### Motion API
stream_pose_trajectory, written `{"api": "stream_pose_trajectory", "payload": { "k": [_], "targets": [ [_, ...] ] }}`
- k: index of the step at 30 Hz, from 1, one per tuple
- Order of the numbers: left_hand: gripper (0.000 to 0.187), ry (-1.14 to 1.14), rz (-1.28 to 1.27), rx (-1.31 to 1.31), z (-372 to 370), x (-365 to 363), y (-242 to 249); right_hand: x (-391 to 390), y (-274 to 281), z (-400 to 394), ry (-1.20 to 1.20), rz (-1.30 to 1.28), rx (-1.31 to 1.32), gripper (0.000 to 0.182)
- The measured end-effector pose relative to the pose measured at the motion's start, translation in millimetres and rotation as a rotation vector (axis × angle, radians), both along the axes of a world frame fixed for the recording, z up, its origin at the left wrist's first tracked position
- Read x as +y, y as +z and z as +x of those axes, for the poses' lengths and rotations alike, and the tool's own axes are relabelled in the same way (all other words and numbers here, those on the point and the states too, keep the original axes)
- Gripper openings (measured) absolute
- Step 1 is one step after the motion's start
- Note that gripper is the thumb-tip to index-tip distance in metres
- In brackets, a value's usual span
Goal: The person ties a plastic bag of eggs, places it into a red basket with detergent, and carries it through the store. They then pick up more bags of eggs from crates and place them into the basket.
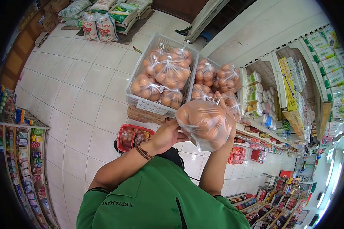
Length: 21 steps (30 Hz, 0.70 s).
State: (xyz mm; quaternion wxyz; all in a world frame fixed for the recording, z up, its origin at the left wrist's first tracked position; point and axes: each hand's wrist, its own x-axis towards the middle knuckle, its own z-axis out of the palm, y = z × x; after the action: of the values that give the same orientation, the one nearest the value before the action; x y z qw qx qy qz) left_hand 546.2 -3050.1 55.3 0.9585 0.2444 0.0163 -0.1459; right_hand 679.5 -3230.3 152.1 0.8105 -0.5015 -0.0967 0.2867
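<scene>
A clear plastic bag of brown eggs (202, 124) is held up in front of my chest, between both hands. My left hand (167, 136), with a braided bracelet at the wrist, grips its lower left side, and some fingers are hidden behind it. My right hand (230, 118) holds the bag from the right and from behind, with fingers showing near the knot. Just beyond stands a grey plastic crate (154, 105) with a handwritten label, holding several tied egg bags (172, 70). More egg bags (205, 73) sit in a second crate beside it.
A red basket (120, 144) with bagged items stands on the tiled floor (78, 133). Cardboard (143, 115) lies under the labelled crate. Shelves of goods (256, 95) line the right, and a snack rack (23, 160) the left. Rice sacks (103, 27) stand at the back.
</scene>
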Motion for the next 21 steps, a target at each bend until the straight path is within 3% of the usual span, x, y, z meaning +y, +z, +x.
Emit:
{"api": "stream_pose_trajectory", "payload": {
  "k": [4,5,9,21],
  "targets": [
    [0.049,0.02,-0.001,0.047,2.4,1.3,10.0,-0.5,-10.3,-3.8,-0.096,-0.089,-0.022,0.064],
    [0.044,0.044,0.002,0.063,2.9,1.5,13.1,0.6,-11.2,-5.7,-0.058,0.012,-0.008,0.063],
    [0.046,0.063,0.01,0.059,3.5,3.4,20.8,0.6,-14.2,-6.9,-0.017,0.225,0.13,0.064],
    [0.05,-0.004,-0.018,0.022,4.7,5.3,11.8,-2.7,-12.0,0.2,-0.048,0.21,0.226,0.072]
  ]
}}
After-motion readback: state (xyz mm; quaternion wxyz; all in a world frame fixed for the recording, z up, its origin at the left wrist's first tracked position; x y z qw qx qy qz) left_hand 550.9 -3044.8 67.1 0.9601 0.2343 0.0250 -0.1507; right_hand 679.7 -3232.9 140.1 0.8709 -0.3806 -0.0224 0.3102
